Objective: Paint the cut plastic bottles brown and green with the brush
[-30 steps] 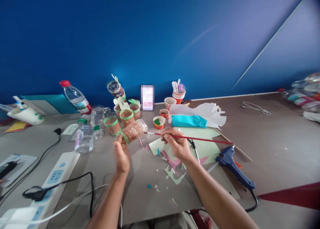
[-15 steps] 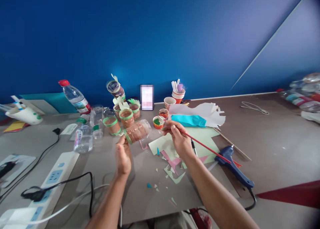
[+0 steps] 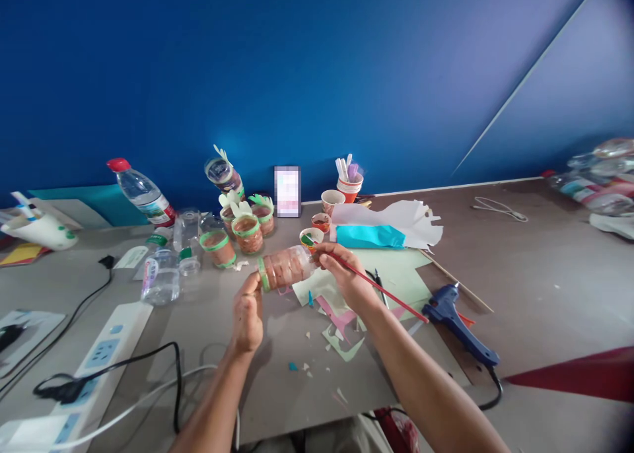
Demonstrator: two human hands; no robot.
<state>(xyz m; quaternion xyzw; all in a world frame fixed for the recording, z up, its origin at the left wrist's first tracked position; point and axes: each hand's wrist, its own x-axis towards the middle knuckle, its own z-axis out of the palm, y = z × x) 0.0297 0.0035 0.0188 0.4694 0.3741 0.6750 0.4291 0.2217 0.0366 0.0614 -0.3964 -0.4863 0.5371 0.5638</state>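
Observation:
My left hand grips a clear plastic bottle piece by its green-banded end. Brown paint streaks its side, and it lies tilted with the unpainted end towards the right. My right hand is closed around a red-handled paintbrush, whose tip reaches into a paper cup of green paint. Behind that cup stands a smaller-looking paper cup of brown paint. Left of the cups is a brown-painted pot with a green rim, among several similar ones, some with pale cut-paper shapes on top.
A blue glue gun lies at the right beside a thin wooden stick. Teal paper and paper scraps cover the middle. At left are a power strip with cables, a clear bottle and a red-capped bottle.
The bottle piece in my left hand has moved right and slightly down, closer to my right hand. The paintbrush has shifted slightly left, its tip now in the green paint cup.

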